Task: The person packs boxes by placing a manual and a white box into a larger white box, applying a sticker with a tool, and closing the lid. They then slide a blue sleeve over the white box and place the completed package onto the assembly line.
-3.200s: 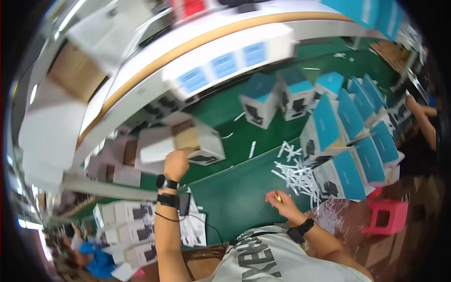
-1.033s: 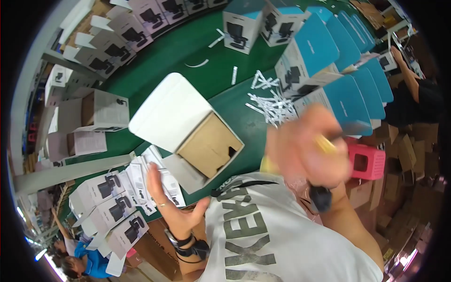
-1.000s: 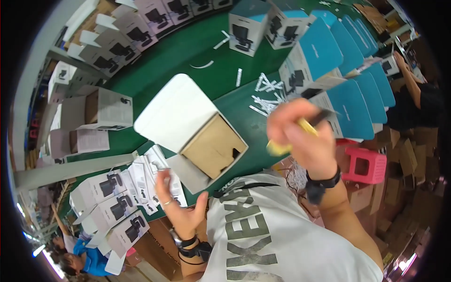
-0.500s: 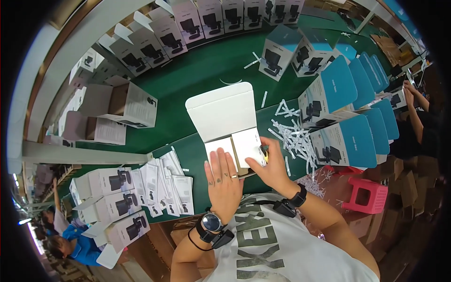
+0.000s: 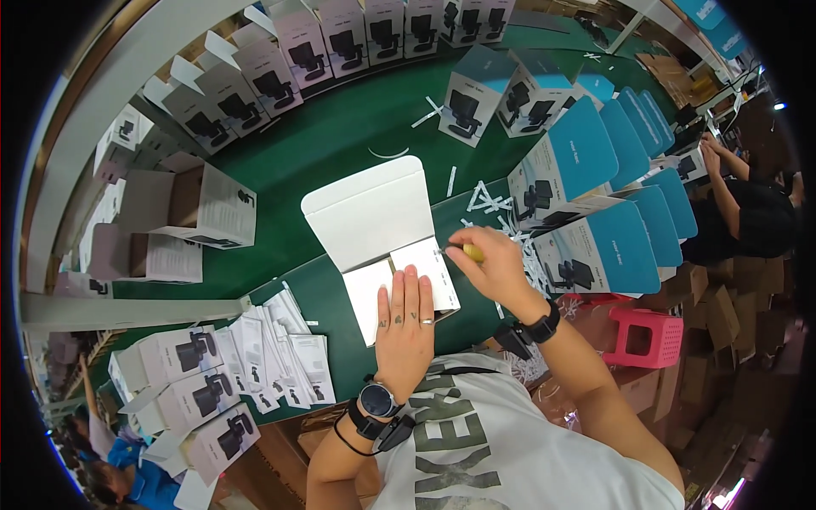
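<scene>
An open white carton (image 5: pixel 370 214) lies before me with its lid folded back away from me. Inside sits a small white box (image 5: pixel 422 262), beside a plain white panel (image 5: pixel 364 293). My left hand (image 5: pixel 406 316) rests flat across both, fingers stretched out. Just right of the carton, my right hand (image 5: pixel 495 265) is closed around a small yellow-handled tool (image 5: pixel 473 252). Its thin tip points toward the small box's right edge; whether it touches there I cannot tell.
Cut paper strips (image 5: pixel 529 255) lie to the right, before blue-flapped boxes (image 5: pixel 586 255). Folded leaflets (image 5: pixel 293 365) are piled at left, near several printed boxes (image 5: pixel 187 348). More boxes (image 5: pixel 344 38) line the far edge. A pink stool (image 5: pixel 642 336) stands at right, and a co-worker (image 5: pixel 739 204) farther off.
My right hand has come off the small box's edge and turned, with the yellow handle now showing in its fingers. My left hand has slid onto the small box.
</scene>
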